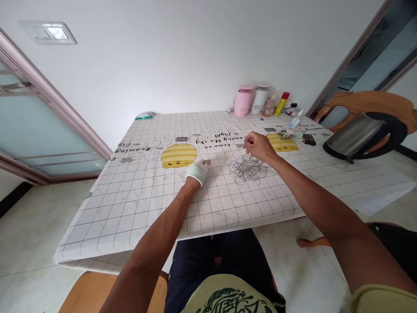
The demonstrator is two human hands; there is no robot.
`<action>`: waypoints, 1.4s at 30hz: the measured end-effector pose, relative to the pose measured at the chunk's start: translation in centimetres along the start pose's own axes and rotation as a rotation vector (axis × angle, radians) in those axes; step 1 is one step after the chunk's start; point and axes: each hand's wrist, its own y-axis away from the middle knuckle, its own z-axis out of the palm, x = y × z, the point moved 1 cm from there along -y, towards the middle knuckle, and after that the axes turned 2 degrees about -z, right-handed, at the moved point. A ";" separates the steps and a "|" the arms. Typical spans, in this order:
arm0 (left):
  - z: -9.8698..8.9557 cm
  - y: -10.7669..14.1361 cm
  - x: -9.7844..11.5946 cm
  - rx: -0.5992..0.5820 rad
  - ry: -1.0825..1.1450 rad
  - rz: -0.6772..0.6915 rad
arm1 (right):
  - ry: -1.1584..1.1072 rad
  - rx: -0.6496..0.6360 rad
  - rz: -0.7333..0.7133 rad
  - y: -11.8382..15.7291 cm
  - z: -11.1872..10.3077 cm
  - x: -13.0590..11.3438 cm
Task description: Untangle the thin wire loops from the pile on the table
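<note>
A loose pile of thin grey wire-like loops [249, 170] lies on the grid-patterned tablecloth [140, 204]. My right hand [258, 146] is bare and hangs just over the far side of this pile, thumb and fingers pinched together. Whatever may be between those fingertips is too small to name. To the left of the pile, my left hand [198, 171], in a whitish glove, rests low at the cloth with its fingers curled closed. Its grip is hidden, so I cannot see what it holds, if anything.
An electric kettle [358, 134] stands at the right, before a wooden chair [374, 102]. Along the wall are a pink canister-like device [243, 102], a white one [259, 99] and a yellow-red can [281, 104]. A green packet [145, 115] lies at the far left corner.
</note>
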 end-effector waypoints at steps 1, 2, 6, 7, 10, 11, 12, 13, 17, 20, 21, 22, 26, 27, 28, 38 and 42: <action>-0.2 0.2 0.2 0.006 0.075 0.019 | -0.028 0.005 0.013 0.0 0.3 -0.3; -0.4 0.4 0.3 0.004 0.165 0.050 | -0.050 0.013 0.019 0.0 0.6 -0.6; -0.5 0.9 0.8 -0.060 0.517 0.187 | -0.073 0.005 -0.003 -0.1 2.5 -1.9; -0.3 0.9 0.8 -0.092 0.588 0.208 | -0.067 -0.001 -0.012 -0.1 3.1 -2.2; 0.8 0.4 0.8 -0.195 0.751 0.201 | -0.077 -0.008 -0.027 0.0 4.9 -3.0; 1.1 0.1 0.8 -0.208 0.794 0.168 | -0.095 -0.013 -0.022 0.0 5.5 -3.2; 1.4 -0.2 0.6 -0.209 0.845 0.127 | -0.120 -0.025 -0.012 0.1 6.0 -3.3; 1.5 -0.5 0.5 -0.202 0.900 0.098 | -0.148 -0.045 0.003 0.2 6.5 -3.4; 1.1 -1.5 -0.4 -0.115 1.081 0.038 | -0.204 -0.171 0.072 0.5 8.0 -3.0; 0.6 -1.9 -1.0 -0.081 1.182 0.024 | -0.185 -0.256 0.027 0.8 8.8 -2.6; 0.5 -2.0 -1.2 -0.084 1.210 0.029 | -0.182 -0.277 -0.020 0.9 9.0 -2.6; 0.4 -2.2 -1.3 -0.092 1.234 0.040 | -0.183 -0.296 -0.079 1.0 9.2 -2.6; -0.1 -2.6 -1.7 -0.171 1.352 0.107 | -0.231 -0.332 -0.289 1.1 9.9 -2.9; -0.3 -2.7 -1.8 -0.195 1.382 0.124 | -0.251 -0.328 -0.302 1.2 10.1 -3.0; -0.5 -2.8 -1.9 -0.212 1.409 0.141 | -0.276 -0.321 -0.299 1.2 10.3 -2.9; -1.2 -2.2 -1.9 -0.187 1.445 0.130 | -0.522 -0.327 -0.112 1.8 11.0 -1.9; -1.0 -2.4 -2.0 -0.234 1.446 0.128 | -0.524 -0.348 -0.122 2.2 10.5 -1.6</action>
